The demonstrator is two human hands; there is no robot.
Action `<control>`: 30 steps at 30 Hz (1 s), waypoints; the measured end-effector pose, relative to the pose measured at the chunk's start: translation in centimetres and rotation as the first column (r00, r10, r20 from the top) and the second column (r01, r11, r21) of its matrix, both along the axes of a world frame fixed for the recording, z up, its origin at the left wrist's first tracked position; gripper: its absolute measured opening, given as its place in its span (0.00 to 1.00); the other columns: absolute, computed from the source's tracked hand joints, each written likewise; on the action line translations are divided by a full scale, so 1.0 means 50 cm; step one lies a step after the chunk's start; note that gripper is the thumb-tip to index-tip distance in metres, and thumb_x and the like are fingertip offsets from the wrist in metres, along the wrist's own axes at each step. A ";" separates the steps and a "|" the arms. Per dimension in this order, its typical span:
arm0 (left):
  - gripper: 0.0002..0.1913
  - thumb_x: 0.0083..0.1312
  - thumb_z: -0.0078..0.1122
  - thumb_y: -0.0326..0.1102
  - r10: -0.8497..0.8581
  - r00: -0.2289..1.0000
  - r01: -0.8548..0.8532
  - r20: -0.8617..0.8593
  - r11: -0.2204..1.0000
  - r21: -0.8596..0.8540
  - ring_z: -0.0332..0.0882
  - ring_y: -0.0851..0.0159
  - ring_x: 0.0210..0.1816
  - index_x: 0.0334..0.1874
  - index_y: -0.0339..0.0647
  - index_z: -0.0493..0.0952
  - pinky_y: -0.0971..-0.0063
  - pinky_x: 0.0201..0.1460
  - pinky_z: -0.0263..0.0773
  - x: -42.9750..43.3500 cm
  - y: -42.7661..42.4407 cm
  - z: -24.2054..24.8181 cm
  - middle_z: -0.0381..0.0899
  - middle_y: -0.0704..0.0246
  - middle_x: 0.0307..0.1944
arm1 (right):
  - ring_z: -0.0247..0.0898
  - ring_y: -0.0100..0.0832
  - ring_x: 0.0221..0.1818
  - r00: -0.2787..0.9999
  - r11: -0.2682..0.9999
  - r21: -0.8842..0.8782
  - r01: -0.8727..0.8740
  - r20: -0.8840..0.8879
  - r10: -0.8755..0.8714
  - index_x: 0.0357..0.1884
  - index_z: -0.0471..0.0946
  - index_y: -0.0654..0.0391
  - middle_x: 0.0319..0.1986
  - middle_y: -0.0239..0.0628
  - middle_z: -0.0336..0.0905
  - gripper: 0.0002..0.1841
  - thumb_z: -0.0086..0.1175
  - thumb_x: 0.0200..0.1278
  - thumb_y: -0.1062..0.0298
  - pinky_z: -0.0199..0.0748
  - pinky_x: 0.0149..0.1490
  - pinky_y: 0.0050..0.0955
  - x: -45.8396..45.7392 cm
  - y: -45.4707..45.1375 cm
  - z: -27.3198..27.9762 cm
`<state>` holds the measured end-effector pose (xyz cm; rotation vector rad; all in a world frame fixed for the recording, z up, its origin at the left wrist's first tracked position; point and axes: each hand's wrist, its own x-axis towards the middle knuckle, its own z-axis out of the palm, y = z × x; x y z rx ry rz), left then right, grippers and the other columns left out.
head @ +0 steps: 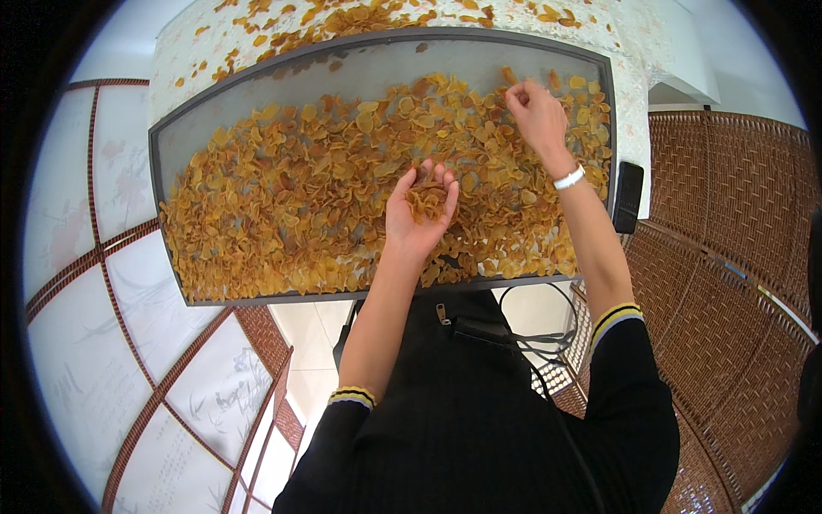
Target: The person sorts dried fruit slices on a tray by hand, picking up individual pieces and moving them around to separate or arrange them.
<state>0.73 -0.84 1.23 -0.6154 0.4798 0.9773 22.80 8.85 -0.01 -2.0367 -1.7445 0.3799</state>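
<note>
A framed mesh screen (212, 135) lies before me, spread with thin, dried yellow-brown slices (289, 186). My left hand (414, 221) is palm up over the middle of the screen, its fingers curled around a small heap of slices (425, 200). Further right and toward the far side, my right hand (539, 115) is bent down with thumb and fingers drawn together. One slice (508, 75) shows just beyond its fingertips; whether they pinch anything is hidden. A white band (569, 177) circles the right wrist.
More slices (359, 19) lie on the patterned tablecloth (186, 54) beyond the screen. A black phone (629, 196) rests by the right frame edge. Black cables (546, 337) hang near my waist. Folding panels (128, 270) stand left, woven brown panels (725, 193) right.
</note>
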 end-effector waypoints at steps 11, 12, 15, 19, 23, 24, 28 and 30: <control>0.12 0.68 0.42 0.39 -0.007 0.994 0.015 -0.113 0.998 0.065 0.73 0.62 0.47 0.43 0.41 0.73 0.67 0.53 0.71 0.000 -0.016 0.021 0.74 0.66 0.43 | 0.73 0.30 0.26 0.822 0.843 0.138 -0.520 -0.188 0.537 0.30 0.76 0.50 0.23 0.29 0.71 0.08 0.61 0.48 0.63 0.70 0.27 0.28 -0.155 -0.161 0.117; 0.12 0.68 0.42 0.39 -0.019 0.993 0.029 -0.115 0.996 0.087 0.72 0.63 0.47 0.44 0.41 0.73 0.67 0.53 0.71 -0.001 -0.019 0.021 0.74 0.66 0.43 | 0.73 0.30 0.27 0.813 0.831 0.124 -0.542 -0.170 0.556 0.31 0.76 0.50 0.24 0.29 0.72 0.09 0.61 0.47 0.63 0.70 0.28 0.28 -0.160 -0.166 0.129; 0.12 0.68 0.42 0.38 -0.050 0.999 0.047 0.014 0.987 0.153 0.72 0.65 0.49 0.46 0.42 0.73 0.69 0.54 0.69 -0.014 -0.028 0.007 0.75 0.69 0.44 | 0.72 0.29 0.26 0.776 0.785 0.157 -0.599 -0.124 0.618 0.35 0.76 0.50 0.25 0.29 0.71 0.12 0.62 0.46 0.62 0.70 0.28 0.27 -0.174 -0.180 0.134; 0.13 0.68 0.41 0.39 -0.062 0.996 0.068 -0.061 0.994 0.087 0.72 0.66 0.49 0.47 0.43 0.73 0.69 0.54 0.68 -0.007 -0.029 0.021 0.74 0.71 0.46 | 0.74 0.33 0.31 0.775 0.776 0.147 -0.613 -0.079 0.627 0.33 0.75 0.50 0.28 0.31 0.72 0.12 0.61 0.46 0.60 0.72 0.30 0.30 -0.193 -0.197 0.134; 0.14 0.69 0.39 0.40 -0.054 0.999 0.054 -0.002 0.990 0.133 0.71 0.66 0.50 0.48 0.43 0.72 0.68 0.55 0.67 -0.013 -0.041 -0.004 0.74 0.71 0.46 | 0.74 0.34 0.31 0.795 0.796 0.108 -0.596 -0.061 0.604 0.32 0.74 0.50 0.28 0.33 0.72 0.10 0.60 0.47 0.61 0.71 0.29 0.31 -0.203 -0.205 0.127; 0.14 0.69 0.39 0.40 -0.051 0.999 0.049 0.009 0.987 0.152 0.71 0.66 0.50 0.48 0.43 0.72 0.68 0.55 0.67 -0.014 -0.042 -0.010 0.74 0.71 0.46 | 0.74 0.34 0.31 0.793 0.796 0.102 -0.597 -0.076 0.605 0.31 0.74 0.50 0.27 0.34 0.72 0.10 0.59 0.47 0.61 0.71 0.28 0.31 -0.204 -0.207 0.126; 0.15 0.69 0.37 0.40 -0.025 0.999 0.017 0.047 0.987 0.158 0.71 0.65 0.49 0.50 0.43 0.71 0.68 0.56 0.66 -0.013 -0.046 -0.018 0.75 0.69 0.46 | 0.74 0.34 0.30 0.791 0.798 0.078 -0.597 -0.111 0.602 0.30 0.73 0.50 0.26 0.34 0.72 0.08 0.58 0.49 0.62 0.70 0.28 0.32 -0.208 -0.213 0.128; 0.16 0.70 0.36 0.40 -0.029 0.999 0.033 -0.032 0.989 0.142 0.71 0.65 0.49 0.50 0.42 0.71 0.68 0.56 0.65 -0.006 -0.038 -0.013 0.75 0.68 0.45 | 0.73 0.34 0.29 0.797 0.804 0.079 -0.589 -0.110 0.594 0.30 0.73 0.51 0.26 0.32 0.72 0.08 0.59 0.48 0.64 0.70 0.28 0.31 -0.208 -0.213 0.126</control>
